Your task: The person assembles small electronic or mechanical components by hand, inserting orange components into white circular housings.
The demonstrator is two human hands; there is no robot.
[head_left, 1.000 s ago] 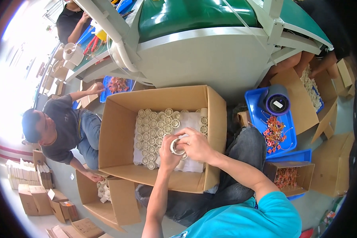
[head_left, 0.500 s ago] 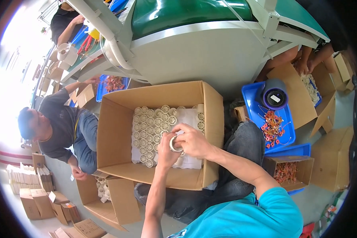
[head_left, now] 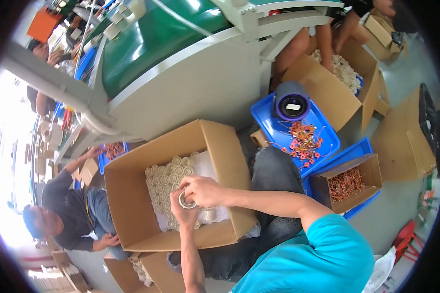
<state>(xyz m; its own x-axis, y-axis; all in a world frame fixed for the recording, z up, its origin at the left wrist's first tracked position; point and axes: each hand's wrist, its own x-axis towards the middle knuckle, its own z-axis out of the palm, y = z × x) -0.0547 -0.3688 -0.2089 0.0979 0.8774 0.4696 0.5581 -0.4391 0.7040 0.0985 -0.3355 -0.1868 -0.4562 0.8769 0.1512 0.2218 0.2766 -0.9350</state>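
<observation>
Currently, a white ring-shaped part (head_left: 182, 201) is being held above the inside of a large open carton (head_left: 230, 163), near its front wall. Its round opening is facing up toward the wearer's head, perhaps tilting slightly, so its central axis is running roughly along the line of sight. The hands are hiding its depth, so whether that axis is also its longer dimension cannot be told.

The left hand (head_left: 181, 213) is gripping the part around its outer wall. The right hand (head_left: 203, 191) is curling its fingers over the rim and into the opening; whether they are pinching something inside cannot be told. The step in hand seems to be close finger work at that opening, with the left hand steadying; any further move there would be calling for a firm left grip and small, careful right fingertip motions.

Below, many white cylindrical parts (head_left: 167, 179) are standing packed together on a white sheet (head_left: 206, 166), their round ends facing up, while one loose white cylinder (head_left: 209, 214) is lying nearer the wearer. Farther right, a blue tray (head_left: 329, 139) is holding red-and-orange wired pieces (head_left: 304, 139) beside a dark, purple-rimmed cylinder (head_left: 292, 101). At left, a co-worker (head_left: 63, 212) is sitting beside the carton.
</observation>
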